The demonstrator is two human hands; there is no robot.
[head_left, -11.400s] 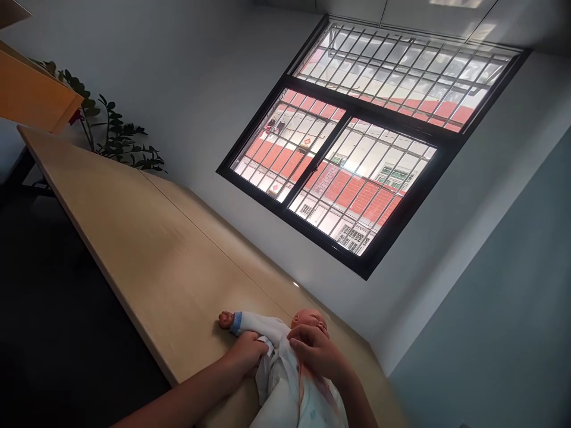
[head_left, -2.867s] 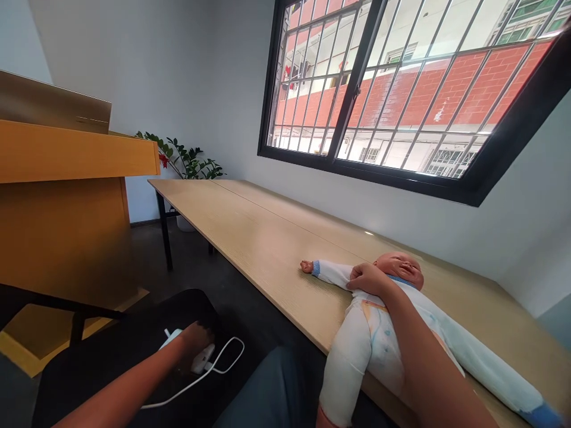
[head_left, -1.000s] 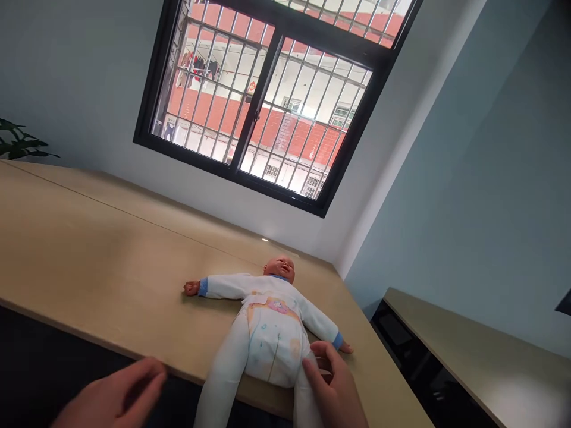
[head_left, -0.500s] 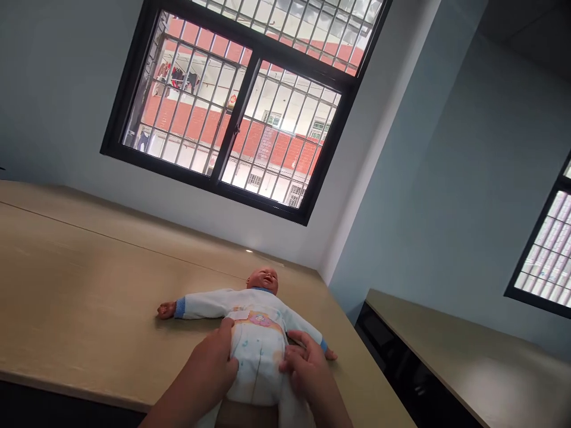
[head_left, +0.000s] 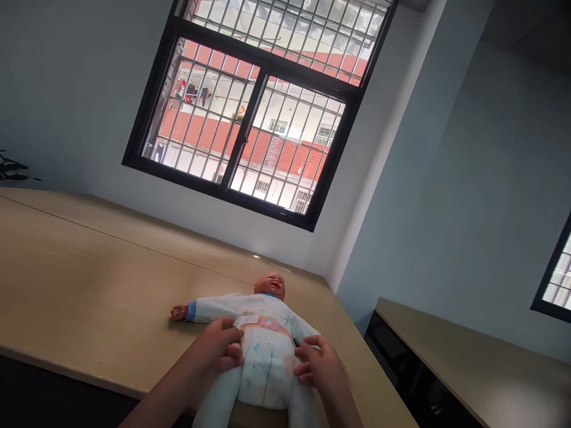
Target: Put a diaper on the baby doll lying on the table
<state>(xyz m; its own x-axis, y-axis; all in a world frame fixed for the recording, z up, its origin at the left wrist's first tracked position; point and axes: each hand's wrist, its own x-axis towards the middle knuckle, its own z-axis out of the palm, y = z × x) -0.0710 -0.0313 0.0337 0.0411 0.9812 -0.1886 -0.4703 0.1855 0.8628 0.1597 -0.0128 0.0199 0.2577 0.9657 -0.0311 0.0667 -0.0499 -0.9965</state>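
A baby doll (head_left: 275, 285) lies face up on the wooden table, arms spread, in a white top with blue cuffs and collar. Around its waist and hips sits a white diaper (head_left: 267, 371) with a coloured band along its top. My left hand (head_left: 223, 348) rests at the diaper's left side, fingers loosely bent and apart. At the right side my right hand (head_left: 320, 364) touches the diaper's edge with its fingers spread. Neither hand has a visible grip on the diaper. The doll's right-side hand is mostly hidden behind my right hand.
The table (head_left: 102, 285) runs to the wall beneath a barred window (head_left: 250, 131). A second table (head_left: 459, 351) with a dark front stands to the right, across a gap. Dark plant leaves (head_left: 15, 169) show at the far left.
My fingers have loosened from the diaper's sides; the left hand has lifted slightly and the right hand's fingers have spread. The view has shifted, so the doll appears a little further right and lower.
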